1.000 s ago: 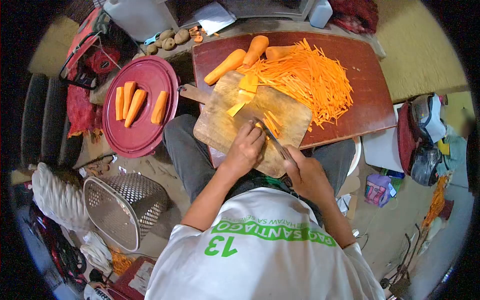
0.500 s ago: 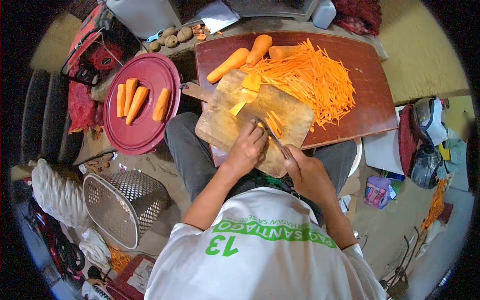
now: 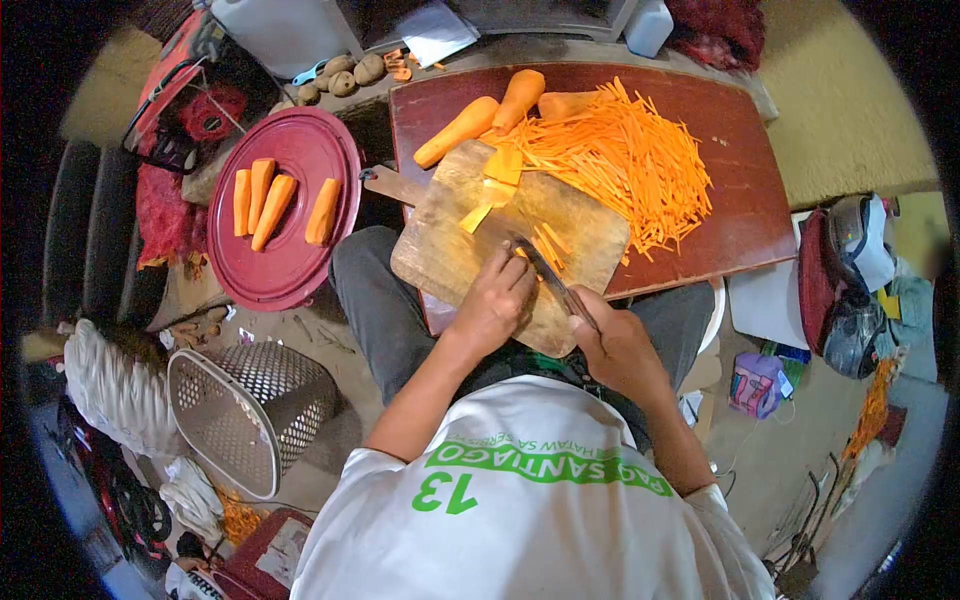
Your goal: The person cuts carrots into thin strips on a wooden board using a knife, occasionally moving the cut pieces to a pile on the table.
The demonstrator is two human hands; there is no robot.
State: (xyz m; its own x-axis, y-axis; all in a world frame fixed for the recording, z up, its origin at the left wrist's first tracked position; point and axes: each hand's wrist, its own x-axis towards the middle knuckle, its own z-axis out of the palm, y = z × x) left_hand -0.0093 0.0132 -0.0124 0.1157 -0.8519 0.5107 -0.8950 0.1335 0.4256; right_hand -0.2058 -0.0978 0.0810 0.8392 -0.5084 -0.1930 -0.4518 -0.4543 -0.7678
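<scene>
My right hand point(image 3: 622, 345) is wrapped round the handle of a knife point(image 3: 545, 268), its dark blade slanting up and left over the wooden cutting board point(image 3: 440, 235). Against the blade's left side, the bent fingers of my left hand point(image 3: 498, 298) press a carrot piece onto the board; they hide most of it. Cut carrot sticks point(image 3: 550, 245) lie just right of the blade. Farther up the board are flat carrot slices point(image 3: 502, 165), some overlapping. Beyond the board's far right edge spreads a large heap of carrot strips point(image 3: 630, 165).
The board rests partly on a red-brown table point(image 3: 740, 200) and over my lap. Whole peeled carrots point(image 3: 457, 131) lie at the table's far left. Several more carrots point(image 3: 272, 212) sit on a round red lid point(image 3: 285, 130). A plastic basket point(image 3: 300, 400) stands on the floor at left.
The knife and my right hand have shifted very slightly, the blade's angle changing a little. Less of the carrot piece shows by my left fingertips. The heap and slices are unchanged.
</scene>
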